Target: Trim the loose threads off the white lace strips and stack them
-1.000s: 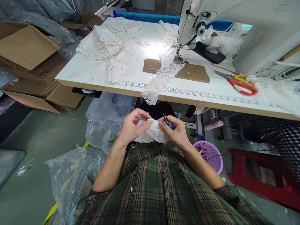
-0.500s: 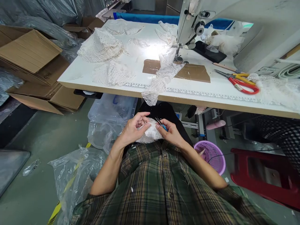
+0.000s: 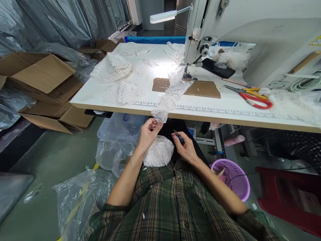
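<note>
Left hand [image 3: 147, 134] moved to hanging lace [image 3: 172, 93]

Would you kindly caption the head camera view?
Left hand at the lace strip, right hand holding blue snips, sewing machine ahead.

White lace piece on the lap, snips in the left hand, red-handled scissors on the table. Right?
Wrong hand: head view shows the snips in the right hand. White lace piece on the lap, red-handled scissors on the table: correct.

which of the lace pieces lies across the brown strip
The long lace piece running from the presser foot to the left hand; it crosses the brown strip, while the other pieces lie off it.
</note>
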Demonstrator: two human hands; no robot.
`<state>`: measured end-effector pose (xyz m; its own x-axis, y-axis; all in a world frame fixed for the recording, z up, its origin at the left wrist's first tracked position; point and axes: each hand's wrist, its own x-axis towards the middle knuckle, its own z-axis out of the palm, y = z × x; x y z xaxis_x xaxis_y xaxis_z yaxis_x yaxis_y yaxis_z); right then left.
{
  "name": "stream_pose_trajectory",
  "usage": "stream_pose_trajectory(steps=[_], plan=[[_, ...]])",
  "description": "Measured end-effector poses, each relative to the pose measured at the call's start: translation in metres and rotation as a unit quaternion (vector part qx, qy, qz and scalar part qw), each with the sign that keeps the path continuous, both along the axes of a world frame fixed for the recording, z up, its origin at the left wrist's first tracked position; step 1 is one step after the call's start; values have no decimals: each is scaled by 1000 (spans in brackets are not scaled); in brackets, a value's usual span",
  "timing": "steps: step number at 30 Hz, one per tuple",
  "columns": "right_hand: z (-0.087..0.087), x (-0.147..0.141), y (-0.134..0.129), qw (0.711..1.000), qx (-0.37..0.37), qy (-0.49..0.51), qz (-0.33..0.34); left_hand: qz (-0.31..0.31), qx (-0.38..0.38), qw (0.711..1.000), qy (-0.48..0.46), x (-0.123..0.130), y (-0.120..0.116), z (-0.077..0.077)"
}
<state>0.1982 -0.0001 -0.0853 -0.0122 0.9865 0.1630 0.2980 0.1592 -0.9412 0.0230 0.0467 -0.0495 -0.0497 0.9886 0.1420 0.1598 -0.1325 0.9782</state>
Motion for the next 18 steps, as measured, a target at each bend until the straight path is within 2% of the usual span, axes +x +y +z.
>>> stream_pose_trajectory(steps=[3, 6, 9, 12, 14, 18], plan=[[13, -6, 10, 997, -2, 73, -30, -7, -16, 1000, -6, 7, 1, 10], [24, -16, 26, 994, 3, 106, -14, -27, -43, 998, -30, 7, -6, 14], [34, -27, 41, 994, 20, 106, 1, -25, -57, 997, -43, 3, -14, 10], [40, -33, 39, 994, 56, 93, 9, 10, -77, 989, -128, -4, -19, 0], [42, -31, 24, 992, 94, 68, 53, 19, -106, 975, -196, -12, -22, -9], [40, -21, -22, 959, 172, 11, 227, 37, -133, 960, -242, -35, -29, -20]])
